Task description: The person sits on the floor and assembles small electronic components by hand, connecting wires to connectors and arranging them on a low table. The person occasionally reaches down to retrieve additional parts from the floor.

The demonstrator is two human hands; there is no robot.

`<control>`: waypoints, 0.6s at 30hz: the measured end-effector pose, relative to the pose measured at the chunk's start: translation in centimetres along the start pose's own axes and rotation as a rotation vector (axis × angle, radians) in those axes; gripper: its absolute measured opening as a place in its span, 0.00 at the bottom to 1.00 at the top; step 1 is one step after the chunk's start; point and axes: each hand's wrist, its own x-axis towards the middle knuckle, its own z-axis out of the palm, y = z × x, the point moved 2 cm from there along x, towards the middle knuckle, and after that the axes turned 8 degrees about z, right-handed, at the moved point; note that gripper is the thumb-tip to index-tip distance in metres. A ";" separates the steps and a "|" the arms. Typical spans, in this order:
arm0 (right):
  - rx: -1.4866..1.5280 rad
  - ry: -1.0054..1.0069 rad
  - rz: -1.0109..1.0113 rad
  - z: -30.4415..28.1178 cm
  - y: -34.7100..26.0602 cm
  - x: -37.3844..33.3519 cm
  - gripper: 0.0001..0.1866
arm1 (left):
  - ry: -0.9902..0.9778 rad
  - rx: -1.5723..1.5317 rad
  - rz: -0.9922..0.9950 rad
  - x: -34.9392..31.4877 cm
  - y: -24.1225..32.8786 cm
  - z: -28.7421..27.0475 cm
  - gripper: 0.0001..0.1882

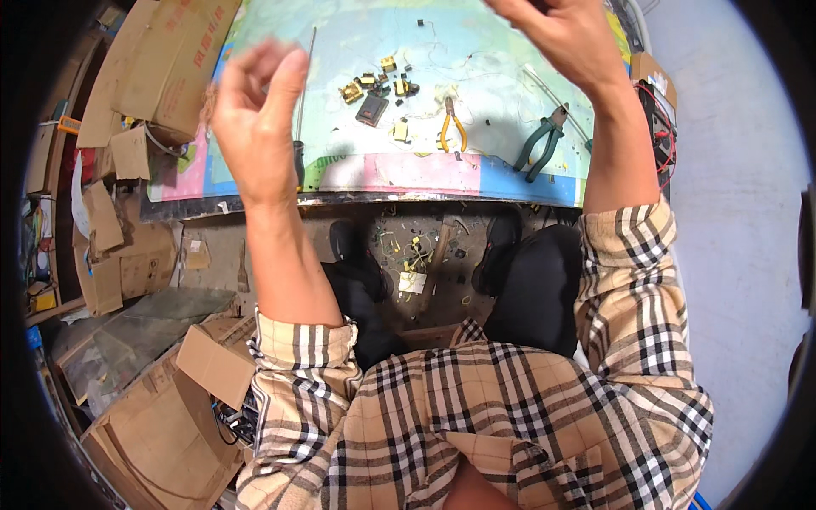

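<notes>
My left hand (259, 127) is raised over the left part of the table (374, 174), its fingertips smeared by motion. The thumb stands apart from the curled fingers, and nothing shows between them. Beside it lies a long thin screwdriver (299, 161), partly hidden by the hand. At the top edge my right hand (565, 38) reaches over the table, its fingers cut off by the frame. Between the hands lie several small yellow-wrapped electronic parts (351, 92) and a black box-shaped part (371, 109). Yellow-handled cutters (451, 127) and larger green-handled pliers (541, 143) rest nearer me.
A large cardboard box (183, 68) stands at the table's left. Flattened cardboard (161, 425) and clutter fill the lower left. Scraps, a white piece (412, 282) and a hammer-like tool (440, 251) lie on the floor between my feet. A white wall (735, 212) bounds the right.
</notes>
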 end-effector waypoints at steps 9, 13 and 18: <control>0.410 -0.103 -0.210 5.9 -3.3 4.5 0.09 | -0.568 -0.386 0.319 5.4 -2.8 9.5 0.34; 0.688 -0.155 0.003 7.4 -1.2 6.9 0.08 | -0.489 -0.580 -0.193 5.9 -4.3 11.0 0.21; 0.648 -0.062 0.045 5.7 -0.5 8.4 0.10 | -0.616 -0.522 -0.165 5.9 -6.0 12.3 0.09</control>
